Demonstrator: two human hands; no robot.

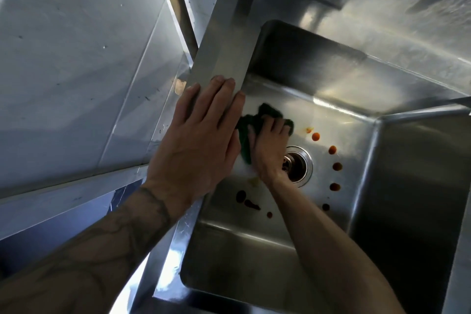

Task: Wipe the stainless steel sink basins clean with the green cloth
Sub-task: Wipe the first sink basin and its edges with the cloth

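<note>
Left hand (pixel 201 132) lies flat and spread on the sink rim (pixel 224 58), gripping nothing. Down in the basin (pixel 293 250), just beside the drain (pixel 297 164) on its rim side, the right hand (pixel 267 150) presses the cloth (pixel 251 123) — bunched, green — to the floor. Orange and dark red spots (pixel 332 149) ring the drain's other sides.

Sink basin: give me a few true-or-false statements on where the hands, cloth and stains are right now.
1. The right hand presses the green cloth on the basin floor. True.
2. The left hand is inside the basin. False: it lies flat on the rim.
3. Stains remain around the drain. True.
4. The cloth covers the drain. False: it lies beside the drain, which is open to view.
5. The left hand holds a second cloth. False: it holds nothing.
</note>
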